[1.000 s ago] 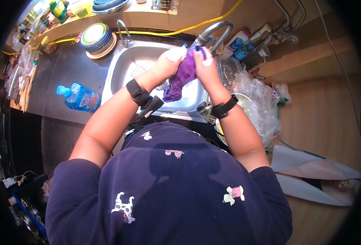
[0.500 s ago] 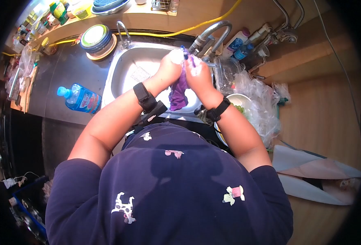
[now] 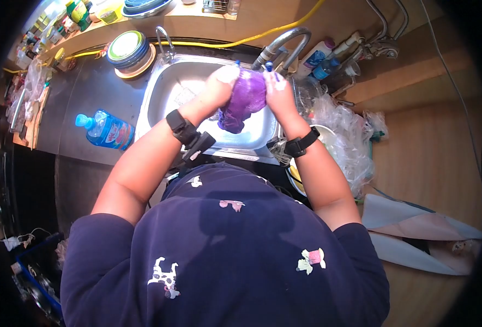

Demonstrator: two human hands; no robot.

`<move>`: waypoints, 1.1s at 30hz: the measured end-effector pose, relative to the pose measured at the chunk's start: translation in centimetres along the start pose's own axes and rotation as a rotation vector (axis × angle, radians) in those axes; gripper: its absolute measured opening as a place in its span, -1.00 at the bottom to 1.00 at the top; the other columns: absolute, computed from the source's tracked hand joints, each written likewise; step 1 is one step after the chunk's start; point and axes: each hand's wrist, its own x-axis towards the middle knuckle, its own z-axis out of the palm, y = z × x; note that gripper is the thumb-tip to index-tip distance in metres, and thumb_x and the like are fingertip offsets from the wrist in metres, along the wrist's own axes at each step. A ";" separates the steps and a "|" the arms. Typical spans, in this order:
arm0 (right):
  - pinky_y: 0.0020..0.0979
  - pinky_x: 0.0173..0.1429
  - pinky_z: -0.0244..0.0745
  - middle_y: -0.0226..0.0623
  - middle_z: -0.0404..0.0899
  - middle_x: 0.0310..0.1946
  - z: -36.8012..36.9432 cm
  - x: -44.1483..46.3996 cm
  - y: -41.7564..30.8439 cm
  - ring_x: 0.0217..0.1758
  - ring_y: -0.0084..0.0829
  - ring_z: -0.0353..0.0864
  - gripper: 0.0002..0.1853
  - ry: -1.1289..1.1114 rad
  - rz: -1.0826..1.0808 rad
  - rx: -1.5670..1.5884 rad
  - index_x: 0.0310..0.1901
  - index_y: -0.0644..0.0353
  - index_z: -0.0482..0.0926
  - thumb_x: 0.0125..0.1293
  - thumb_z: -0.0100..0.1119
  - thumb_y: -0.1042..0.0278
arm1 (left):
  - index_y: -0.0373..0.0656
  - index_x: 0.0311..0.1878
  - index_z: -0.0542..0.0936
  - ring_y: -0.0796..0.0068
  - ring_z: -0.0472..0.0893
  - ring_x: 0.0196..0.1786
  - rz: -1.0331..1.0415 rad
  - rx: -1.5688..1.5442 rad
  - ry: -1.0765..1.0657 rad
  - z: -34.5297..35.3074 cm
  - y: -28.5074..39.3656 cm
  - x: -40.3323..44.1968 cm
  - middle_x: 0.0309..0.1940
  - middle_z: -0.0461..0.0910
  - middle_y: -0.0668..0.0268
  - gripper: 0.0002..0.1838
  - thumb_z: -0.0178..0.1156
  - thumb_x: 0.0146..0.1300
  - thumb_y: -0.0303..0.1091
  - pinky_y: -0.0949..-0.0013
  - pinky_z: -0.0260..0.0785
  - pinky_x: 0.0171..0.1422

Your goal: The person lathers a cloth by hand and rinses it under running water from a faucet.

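Observation:
A purple cloth (image 3: 245,95) is stretched between my two hands above the metal sink (image 3: 189,73), its lower end hanging bunched. My left hand (image 3: 221,87) grips its left side with closed fingers. On the opposite side, my right hand (image 3: 278,95) is closed on the cloth too. Bright light washes out parts of both hands, and some fingertips are hidden. Just beyond my right hand rises the large curved faucet (image 3: 291,34). A smaller tap (image 3: 165,44) stands at the sink's back left corner.
Left of the sink, a blue bottle (image 3: 109,131) lies on the dark counter (image 3: 80,92). Stacked plates (image 3: 127,50) stand behind it. Clear plastic bags (image 3: 350,144) and a white bowl (image 3: 324,132) crowd the right side. A yellow hose (image 3: 235,42) runs along the back.
My hands have moved apart, my right hand a little to the right. The cloth, bunched narrow between them before, is now spread wider and raised slightly.

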 end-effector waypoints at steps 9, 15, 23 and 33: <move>-0.40 -0.31 0.42 -0.29 0.50 -0.48 -2.3 1.0 1.2 -0.43 -0.50 0.52 -0.65 0.105 -0.188 -0.110 -0.30 0.35 0.48 0.37 -0.15 0.18 | -0.27 -0.16 0.49 0.54 0.46 -0.24 -0.129 -0.278 -0.287 -2.8 -1.9 0.4 -0.30 0.52 0.30 -0.76 0.08 0.21 -0.29 0.45 0.30 -0.06; -0.48 -0.25 0.50 -0.35 0.51 -0.39 -2.5 1.0 1.2 -0.36 -0.52 0.54 -0.71 -0.019 0.148 0.354 -0.23 0.26 0.45 0.37 -0.16 0.20 | -0.20 -0.15 0.54 0.43 0.55 -0.33 -0.074 -0.026 -0.471 -3.3 -4.8 0.3 -0.37 0.60 0.25 -0.60 0.31 -0.01 -0.17 0.37 0.36 -0.16; -0.42 -0.17 0.47 -0.32 0.48 -0.33 -1.1 0.7 1.4 -0.29 -0.45 0.52 -0.73 0.064 0.366 0.892 -0.15 0.24 0.41 0.37 -0.15 0.19 | -0.26 -0.20 0.53 0.44 0.48 -0.37 0.018 0.127 -0.424 -4.2 -3.6 0.8 -0.41 0.56 0.18 -0.73 0.14 0.18 -0.23 0.35 0.33 -0.14; -0.47 -0.08 0.41 -0.29 0.45 -0.15 -0.5 -0.6 -0.8 -0.15 -0.47 0.47 -0.37 -0.337 0.010 0.128 0.10 0.19 0.19 0.03 0.29 0.30 | -0.18 0.08 0.43 0.15 0.48 0.07 -0.303 0.102 -0.278 -3.3 3.4 -0.6 -0.05 0.51 0.03 -0.45 0.07 0.17 0.05 0.24 0.30 0.11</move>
